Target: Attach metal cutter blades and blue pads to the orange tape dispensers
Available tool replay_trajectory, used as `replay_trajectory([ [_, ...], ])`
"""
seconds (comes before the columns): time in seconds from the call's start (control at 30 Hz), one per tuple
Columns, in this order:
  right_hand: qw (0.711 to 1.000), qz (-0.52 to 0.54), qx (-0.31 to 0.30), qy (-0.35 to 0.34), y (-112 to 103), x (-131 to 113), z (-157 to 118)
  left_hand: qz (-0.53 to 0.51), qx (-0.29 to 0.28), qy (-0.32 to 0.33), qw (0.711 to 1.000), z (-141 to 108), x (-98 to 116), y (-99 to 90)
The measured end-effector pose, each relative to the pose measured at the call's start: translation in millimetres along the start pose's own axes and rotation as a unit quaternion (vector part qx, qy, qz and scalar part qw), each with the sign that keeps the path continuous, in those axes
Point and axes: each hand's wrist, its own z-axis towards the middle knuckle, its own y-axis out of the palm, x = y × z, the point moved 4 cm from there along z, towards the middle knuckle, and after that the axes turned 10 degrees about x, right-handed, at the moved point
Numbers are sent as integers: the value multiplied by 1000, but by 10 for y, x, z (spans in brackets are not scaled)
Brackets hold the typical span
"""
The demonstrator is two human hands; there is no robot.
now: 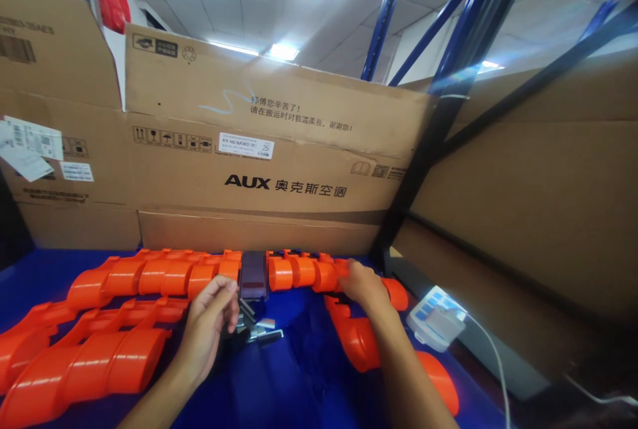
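Note:
My left hand (212,323) is raised over the middle of the blue surface, its thumb and fingers curled together; whatever may be between them is hidden. Just right of it lie small metallic and dark pieces (256,331). Orange plastic bins (124,359) with rounded fronts stand in rows on the left. My right hand (363,281) reaches over the back row of orange bins (304,273) on the right, its fingertips out of sight at one bin. Between the two back rows stands a dark, flat-faced box (254,276).
A large cardboard panel (289,210) closes off the back. On the right, a dark metal post (423,143) rises beside another cardboard sheet (538,216). A white device with blue squares (436,316) and a white cable (493,343) lies near the right edge of the blue surface (294,389).

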Motion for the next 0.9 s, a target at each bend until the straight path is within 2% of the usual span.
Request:
replay_trajectory([
  [0.2,1000,-12,18,5,6,-56,-23,-1,-6,0,1000,19,-14,-7],
  [0.4,997,-5,77,13,-150,-87,-47,6,-21,0,1000,-6,0,19],
  [0.57,992,-3,126,15,-369,-132,-85,9,-26,0,1000,-19,-4,21],
  [0.63,988,-2,152,14,-512,-179,-130,8,-23,-2,1000,-18,-15,15],
  [0.7,979,6,204,3,-700,-255,-215,10,-26,-8,1000,-23,-24,19],
  [0.77,966,41,254,-27,-878,-370,-352,15,-37,-16,999,-37,-27,37],
  [0.83,945,129,288,-88,-998,-526,-547,23,-51,-22,998,-53,-23,66],
  [0.9,921,225,271,-165,-1018,-719,-790,21,-59,-28,998,-62,-19,95],
])
